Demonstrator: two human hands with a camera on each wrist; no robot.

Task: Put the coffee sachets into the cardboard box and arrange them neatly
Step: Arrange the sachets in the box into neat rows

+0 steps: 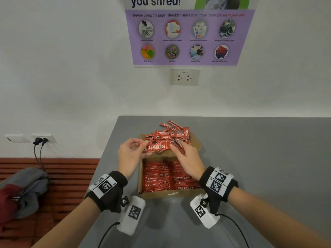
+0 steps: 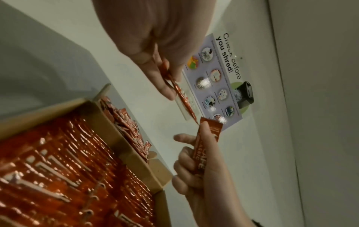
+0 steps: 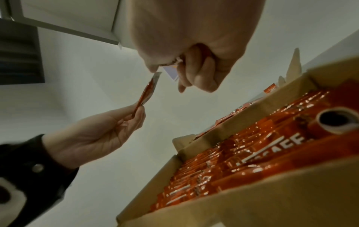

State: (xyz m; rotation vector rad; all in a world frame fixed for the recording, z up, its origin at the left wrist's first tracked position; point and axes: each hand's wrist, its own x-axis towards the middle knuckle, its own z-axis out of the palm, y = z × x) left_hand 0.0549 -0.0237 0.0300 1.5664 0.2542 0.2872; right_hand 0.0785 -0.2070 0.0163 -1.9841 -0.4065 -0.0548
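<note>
Nearest the body, cardboard box (image 1: 155, 195) on grey table (image 1: 250, 158) holds sachet rows (image 1: 161, 176), long axes left-right. Above its far edge, left hand (image 1: 129, 154) pinches sachet (image 1: 157, 146), axis left-right; right hand (image 1: 186, 158) grips sachets (image 1: 180, 147) angled away-left. Beyond, loose pile (image 1: 172, 133).

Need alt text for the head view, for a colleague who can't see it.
Both hands hold red coffee sachets above an open cardboard box of neat rows: left hand one, right hand another. A loose pile lies on the far flap.
</note>
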